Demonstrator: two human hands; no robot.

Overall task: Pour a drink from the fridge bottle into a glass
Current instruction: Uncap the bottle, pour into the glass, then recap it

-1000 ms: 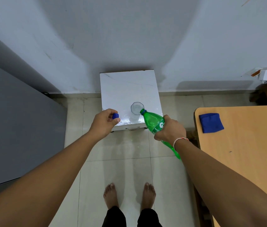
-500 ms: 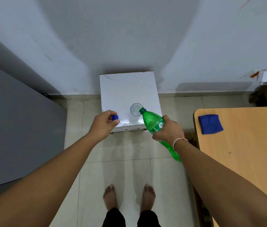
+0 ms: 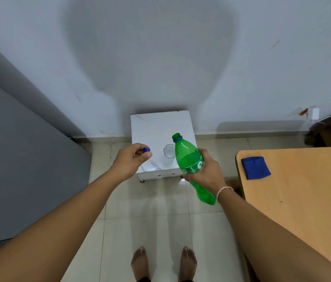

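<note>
My right hand [image 3: 205, 171] grips a green plastic bottle [image 3: 190, 159] round its middle. The bottle is uncapped and now stands nearly upright, its open mouth above and just right of the clear glass [image 3: 169, 151]. The glass stands on a small white table [image 3: 156, 127] near its front edge. My left hand [image 3: 133, 158] pinches the blue cap [image 3: 146, 150] between thumb and fingers, left of the glass. How much liquid the glass holds I cannot make out.
A wooden table [image 3: 302, 200] stands at the right with a blue cloth [image 3: 255, 167] on its near corner. A grey fridge side [image 3: 18, 169] fills the left. A white wall [image 3: 160, 58] rises behind the small table. My bare feet are on the tiled floor [image 3: 160, 216].
The bottle has swung up from its tilt over the glass to nearly upright, its mouth lifting away from the rim. My left hand kept hold of the cap.
</note>
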